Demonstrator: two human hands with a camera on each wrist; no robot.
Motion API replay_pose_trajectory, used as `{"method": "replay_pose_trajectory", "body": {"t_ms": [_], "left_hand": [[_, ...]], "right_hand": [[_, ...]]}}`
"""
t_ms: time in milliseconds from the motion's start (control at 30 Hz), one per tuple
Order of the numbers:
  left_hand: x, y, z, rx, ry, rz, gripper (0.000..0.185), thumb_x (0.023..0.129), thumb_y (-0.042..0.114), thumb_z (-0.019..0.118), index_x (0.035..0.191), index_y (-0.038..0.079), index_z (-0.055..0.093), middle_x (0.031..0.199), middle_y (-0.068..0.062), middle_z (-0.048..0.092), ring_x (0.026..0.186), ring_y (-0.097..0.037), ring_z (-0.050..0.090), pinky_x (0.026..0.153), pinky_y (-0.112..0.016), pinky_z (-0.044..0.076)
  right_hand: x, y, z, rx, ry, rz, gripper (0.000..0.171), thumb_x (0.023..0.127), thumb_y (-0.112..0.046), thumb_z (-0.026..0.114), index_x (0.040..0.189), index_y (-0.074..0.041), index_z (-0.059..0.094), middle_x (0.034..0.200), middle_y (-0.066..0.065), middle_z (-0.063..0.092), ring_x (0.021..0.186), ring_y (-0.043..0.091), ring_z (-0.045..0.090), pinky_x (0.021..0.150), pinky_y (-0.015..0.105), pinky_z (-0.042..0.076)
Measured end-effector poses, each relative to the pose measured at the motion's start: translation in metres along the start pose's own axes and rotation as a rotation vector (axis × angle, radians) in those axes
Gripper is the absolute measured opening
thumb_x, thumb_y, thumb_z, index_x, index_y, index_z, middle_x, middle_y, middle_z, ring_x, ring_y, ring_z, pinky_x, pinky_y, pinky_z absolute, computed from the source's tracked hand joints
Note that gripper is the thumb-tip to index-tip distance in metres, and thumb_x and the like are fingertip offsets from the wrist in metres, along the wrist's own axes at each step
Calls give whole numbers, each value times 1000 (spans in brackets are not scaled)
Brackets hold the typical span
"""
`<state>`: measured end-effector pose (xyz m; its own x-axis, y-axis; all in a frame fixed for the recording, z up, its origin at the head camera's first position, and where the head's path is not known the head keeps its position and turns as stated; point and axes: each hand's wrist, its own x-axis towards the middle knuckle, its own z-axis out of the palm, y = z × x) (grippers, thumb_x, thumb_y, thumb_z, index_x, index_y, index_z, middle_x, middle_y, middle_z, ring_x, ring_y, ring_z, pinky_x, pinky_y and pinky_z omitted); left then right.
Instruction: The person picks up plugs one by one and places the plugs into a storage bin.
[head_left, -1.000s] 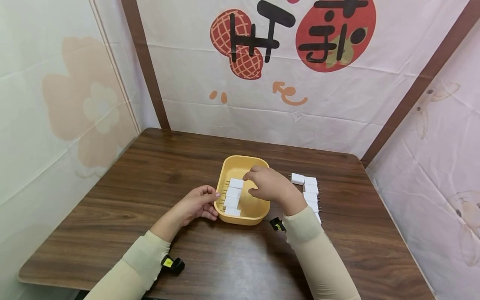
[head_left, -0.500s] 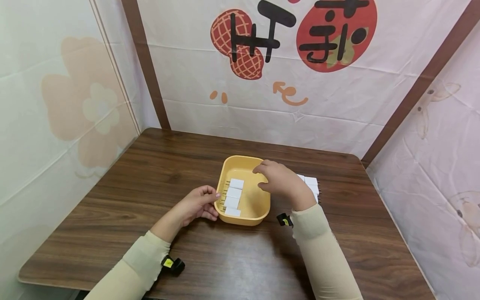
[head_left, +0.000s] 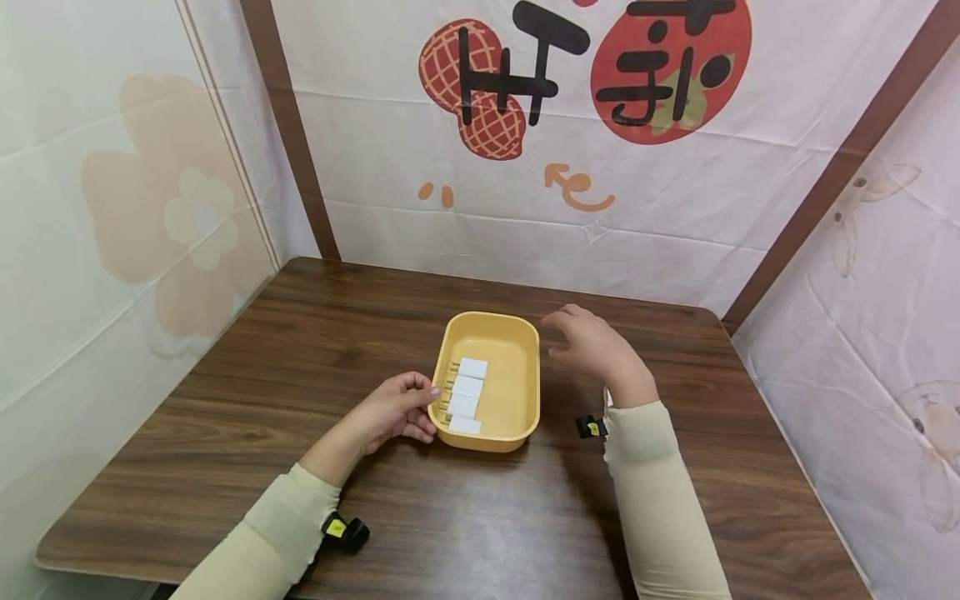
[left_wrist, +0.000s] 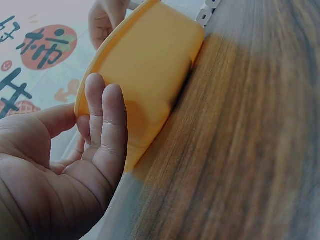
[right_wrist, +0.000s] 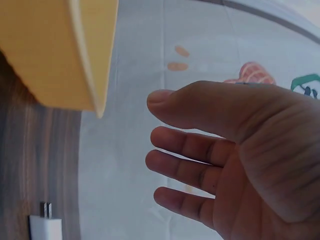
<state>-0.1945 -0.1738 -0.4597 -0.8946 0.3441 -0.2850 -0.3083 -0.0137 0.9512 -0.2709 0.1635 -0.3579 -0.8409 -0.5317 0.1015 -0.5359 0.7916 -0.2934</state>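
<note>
A yellow plastic tray [head_left: 525,367] sits mid-table and holds a column of several white plug adapters [head_left: 467,395] along its left side. My left hand [head_left: 424,407] holds the tray's left rim, thumb on top and fingers [left_wrist: 106,117] against the outer wall [left_wrist: 150,65]. To the right of the tray hovers my right hand [head_left: 572,333], fingers [right_wrist: 187,147] loosely spread and nothing in them. It hides most of the adapters lying on the table; one of them [right_wrist: 44,226] shows in the right wrist view, below the tray's corner [right_wrist: 60,50].
The dark wooden table [head_left: 375,333] is boxed in by printed cloth walls at the back and both sides. A loose adapter [left_wrist: 207,11] shows past the tray's far end. Small black and yellow wrist cameras [head_left: 345,530] sit on both sleeves.
My right hand has lifted out of the tray and swung right, empty, now covering the adapters on the table. The left hand has stayed on the rim.
</note>
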Motion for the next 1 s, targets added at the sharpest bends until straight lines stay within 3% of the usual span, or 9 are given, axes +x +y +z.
{"method": "replay_pose_trajectory", "body": {"t_ms": [300, 567, 1000], "left_hand": [[0, -1, 0, -3, -2, -2, 26, 105, 24, 60, 113, 3, 48, 80, -11, 66, 66, -20, 70, 67, -39, 64], [0, 0, 1, 11, 4, 0, 24, 106, 23, 58, 114, 2, 48, 82, -11, 65, 67, -20, 70, 67, -39, 64], [1, 0, 0, 6, -3, -4, 27, 105, 24, 60, 114, 2, 48, 82, -11, 66, 67, -20, 70, 68, -40, 64]], "right_hand": [[2, 27, 5, -8, 2, 82, 50, 94, -18, 73, 141, -8, 57, 139, 13, 54, 122, 32, 57, 102, 51, 51], [4, 46, 13, -18, -5, 165, 54, 96, -19, 71, 145, -6, 54, 145, 15, 52, 133, 36, 52, 109, 55, 46], [2, 69, 28, -21, -54, 262, 52, 97, -15, 68, 146, -5, 53, 148, 17, 50, 130, 40, 56, 106, 58, 48]]}}
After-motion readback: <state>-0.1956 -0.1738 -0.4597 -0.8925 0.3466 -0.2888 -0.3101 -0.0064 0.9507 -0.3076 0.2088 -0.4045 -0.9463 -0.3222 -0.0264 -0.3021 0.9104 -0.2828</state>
